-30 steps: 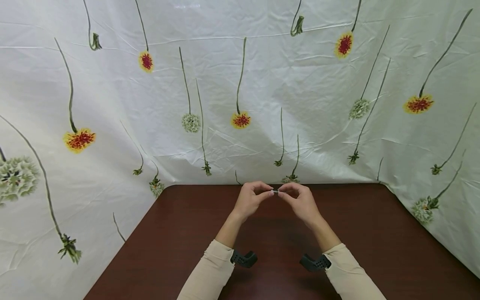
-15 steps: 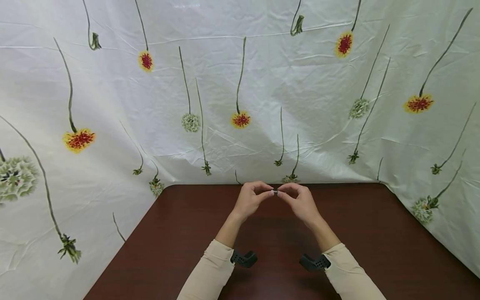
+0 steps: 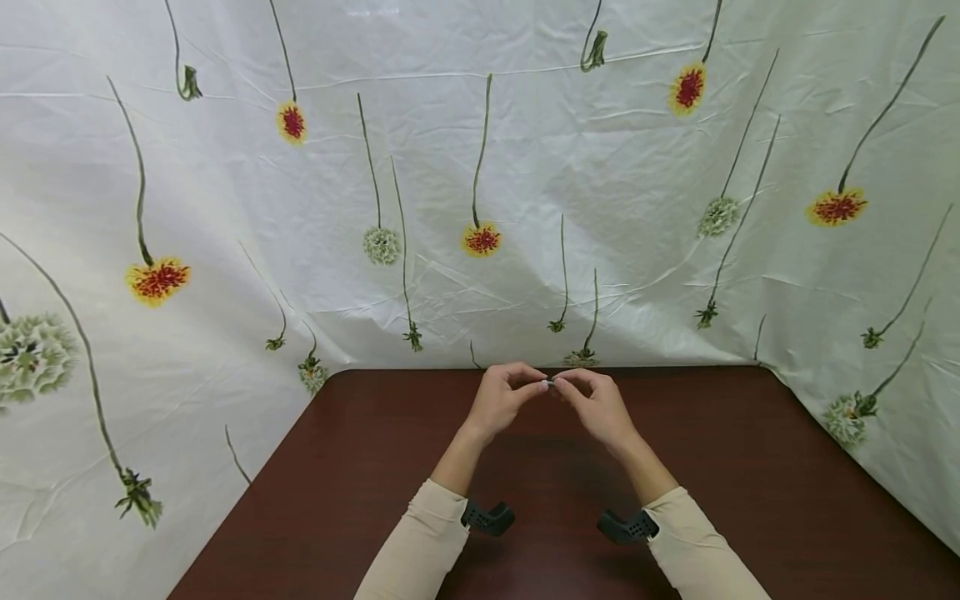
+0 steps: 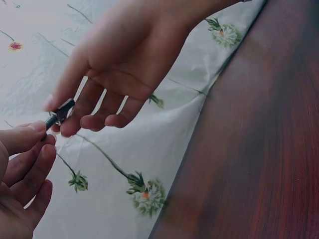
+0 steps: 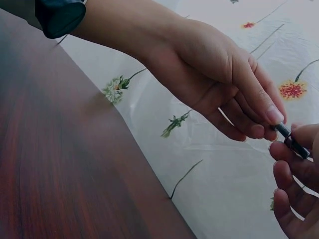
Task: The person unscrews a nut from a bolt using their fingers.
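Observation:
A small dark metal bolt with a threaded shaft is held in the air between both hands, over the table's far edge in the head view. My left hand pinches one end of the shaft between thumb and index finger. At the other end, a flared dark piece like a wing nut sits on the bolt. The thumb and index finger of my right hand close around this wing nut from the right. The other right fingers hang loosely bent. Up close, the left hand fills the left wrist view's lower left.
A dark reddish-brown table lies below the hands. Behind and beside it hangs a white cloth printed with flowers and stems. Black wrist cameras sit on both forearms at the beige sleeves.
My right hand has shifted slightly left, its thumb and fingertips turning over the end of the bolt. My left hand has stayed in place.

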`<state>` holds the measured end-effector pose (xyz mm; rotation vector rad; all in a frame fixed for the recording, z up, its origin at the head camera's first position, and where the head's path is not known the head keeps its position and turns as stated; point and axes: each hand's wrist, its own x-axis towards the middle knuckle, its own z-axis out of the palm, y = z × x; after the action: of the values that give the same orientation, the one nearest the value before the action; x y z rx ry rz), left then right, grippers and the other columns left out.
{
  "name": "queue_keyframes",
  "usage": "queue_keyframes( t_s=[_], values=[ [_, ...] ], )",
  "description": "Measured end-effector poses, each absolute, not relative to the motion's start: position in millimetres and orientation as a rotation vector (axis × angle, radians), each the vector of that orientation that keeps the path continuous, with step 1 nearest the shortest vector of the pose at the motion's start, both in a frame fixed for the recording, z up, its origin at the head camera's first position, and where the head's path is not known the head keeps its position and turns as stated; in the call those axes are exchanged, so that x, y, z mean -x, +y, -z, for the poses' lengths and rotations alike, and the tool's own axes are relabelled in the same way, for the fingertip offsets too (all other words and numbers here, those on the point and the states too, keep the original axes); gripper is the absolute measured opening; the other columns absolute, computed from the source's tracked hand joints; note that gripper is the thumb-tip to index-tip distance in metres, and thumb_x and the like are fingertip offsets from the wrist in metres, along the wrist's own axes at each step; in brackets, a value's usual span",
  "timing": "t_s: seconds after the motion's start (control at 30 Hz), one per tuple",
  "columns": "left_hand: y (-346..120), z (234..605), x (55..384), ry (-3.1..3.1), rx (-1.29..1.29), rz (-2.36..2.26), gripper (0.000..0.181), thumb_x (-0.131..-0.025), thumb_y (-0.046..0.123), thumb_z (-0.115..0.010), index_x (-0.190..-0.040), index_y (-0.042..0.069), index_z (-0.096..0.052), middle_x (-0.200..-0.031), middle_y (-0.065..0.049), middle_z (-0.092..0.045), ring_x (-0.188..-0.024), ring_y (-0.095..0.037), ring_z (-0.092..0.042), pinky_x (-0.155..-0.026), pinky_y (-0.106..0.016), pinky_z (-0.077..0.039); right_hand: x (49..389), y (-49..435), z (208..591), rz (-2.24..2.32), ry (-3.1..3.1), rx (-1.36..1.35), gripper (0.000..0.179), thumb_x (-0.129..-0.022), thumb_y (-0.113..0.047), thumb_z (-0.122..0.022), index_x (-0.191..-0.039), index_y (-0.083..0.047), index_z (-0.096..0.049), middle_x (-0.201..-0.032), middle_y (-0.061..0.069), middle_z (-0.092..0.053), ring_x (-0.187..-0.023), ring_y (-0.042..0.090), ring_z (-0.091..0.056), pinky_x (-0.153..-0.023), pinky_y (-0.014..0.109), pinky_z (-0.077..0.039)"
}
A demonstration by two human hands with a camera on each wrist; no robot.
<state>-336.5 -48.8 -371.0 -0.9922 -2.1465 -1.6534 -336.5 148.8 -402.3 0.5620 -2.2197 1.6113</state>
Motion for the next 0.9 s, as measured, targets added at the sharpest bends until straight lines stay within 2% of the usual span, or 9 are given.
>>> queue_keyframes(
  t_s=[0.13, 0.23, 0.3, 0.4, 0.5, 0.6, 0.77, 0.83, 0.9],
  values=[
    [-49.5, 371.0, 336.7, -2.152, 0.984, 1.665, 0.012, -0.094, -0.006, -0.072, -0.104, -0.012, -0.074, -0.103, -0.024, -0.074, -0.096, -0.037, -0.069, -0.081, -0.035, -0.054, 328.9, 147.4, 395.1, -1.602, -2.199, -0.599, 0.02, -0.098, -0.004, -0.072, -0.115, 0.004, -0.071, -0.112, 0.017, -0.072, -0.102, 0.033, -0.068, -0.083, 0.042, -0.054],
    [-49.2, 371.4, 338.1, -2.15, 0.975, 1.678, 0.012, -0.093, -0.006, -0.072, -0.104, -0.011, -0.075, -0.102, -0.022, -0.074, -0.096, -0.037, -0.069, -0.081, -0.034, -0.053, 329.1, 148.0, 395.3, -1.609, -2.181, -0.632, 0.026, -0.094, 0.001, -0.075, -0.119, 0.005, -0.068, -0.115, 0.02, -0.069, -0.104, 0.035, -0.067, -0.084, 0.042, -0.054],
    [-49.2, 371.2, 338.5, -2.146, 0.972, 1.68, 0.012, -0.093, -0.005, -0.073, -0.104, -0.011, -0.075, -0.102, -0.022, -0.075, -0.097, -0.037, -0.069, -0.082, -0.035, -0.054, 329.3, 147.8, 395.7, -1.611, -2.184, -0.626, 0.029, -0.095, -0.001, -0.075, -0.122, 0.003, -0.066, -0.116, 0.021, -0.068, -0.104, 0.037, -0.067, -0.084, 0.044, -0.054],
    [-49.7, 369.9, 337.7, -2.143, 0.979, 1.67, 0.012, -0.093, -0.004, -0.073, -0.103, -0.011, -0.075, -0.101, -0.022, -0.075, -0.096, -0.037, -0.069, -0.082, -0.039, -0.054, 336.6, 148.3, 404.0, -1.619, -2.177, -0.597, 0.028, -0.1, -0.012, -0.072, -0.124, 0.001, -0.068, -0.112, 0.016, -0.071, -0.1, 0.033, -0.068, -0.082, 0.039, -0.055],
    [-50.0, 368.3, 336.6, -2.143, 0.985, 1.655, 0.012, -0.094, -0.004, -0.073, -0.103, -0.011, -0.075, -0.1, -0.022, -0.075, -0.094, -0.036, -0.069, -0.082, -0.042, -0.054, 336.9, 146.2, 404.1, -1.665, -2.158, -0.569, 0.027, -0.105, -0.017, -0.064, -0.119, 0.005, -0.07, -0.103, 0.016, -0.073, -0.095, 0.036, -0.069, -0.081, 0.042, -0.056],
    [-50.0, 368.1, 336.4, -2.144, 0.992, 1.653, 0.011, -0.093, -0.005, -0.073, -0.103, -0.011, -0.075, -0.1, -0.022, -0.075, -0.093, -0.037, -0.069, -0.081, -0.04, -0.055, 337.7, 145.1, 404.1, -1.716, -2.119, -0.582, 0.025, -0.106, -0.014, -0.062, -0.111, 0.009, -0.071, -0.096, 0.019, -0.074, -0.092, 0.039, -0.071, -0.083, 0.047, -0.058],
    [-50.4, 369.4, 336.1, -2.145, 0.98, 1.647, 0.011, -0.094, -0.005, -0.072, -0.102, -0.011, -0.075, -0.1, -0.022, -0.074, -0.093, -0.037, -0.069, -0.079, -0.035, -0.054, 337.2, 147.2, 403.5, -1.628, -2.118, -0.642, 0.015, -0.099, -0.004, -0.07, -0.111, 0.005, -0.072, -0.104, 0.016, -0.074, -0.098, 0.031, -0.07, -0.083, 0.039, -0.056],
    [-50.2, 369.8, 336.4, -2.144, 0.977, 1.644, 0.011, -0.094, -0.005, -0.072, -0.103, -0.01, -0.075, -0.1, -0.022, -0.075, -0.094, -0.036, -0.069, -0.08, -0.035, -0.055, 337.3, 148.1, 403.4, -1.592, -2.123, -0.662, 0.017, -0.095, 0.001, -0.073, -0.112, 0.003, -0.072, -0.109, 0.015, -0.072, -0.101, 0.03, -0.069, -0.084, 0.038, -0.054],
    [-49.7, 370.2, 337.2, -2.141, 0.979, 1.641, 0.011, -0.094, -0.005, -0.072, -0.103, -0.01, -0.075, -0.101, -0.022, -0.074, -0.094, -0.035, -0.069, -0.081, -0.037, -0.055, 337.5, 148.6, 403.0, -1.601, -2.124, -0.688, 0.021, -0.093, 0.003, -0.074, -0.114, 0.002, -0.07, -0.113, 0.018, -0.07, -0.104, 0.033, -0.069, -0.086, 0.042, -0.054]
  ],
)
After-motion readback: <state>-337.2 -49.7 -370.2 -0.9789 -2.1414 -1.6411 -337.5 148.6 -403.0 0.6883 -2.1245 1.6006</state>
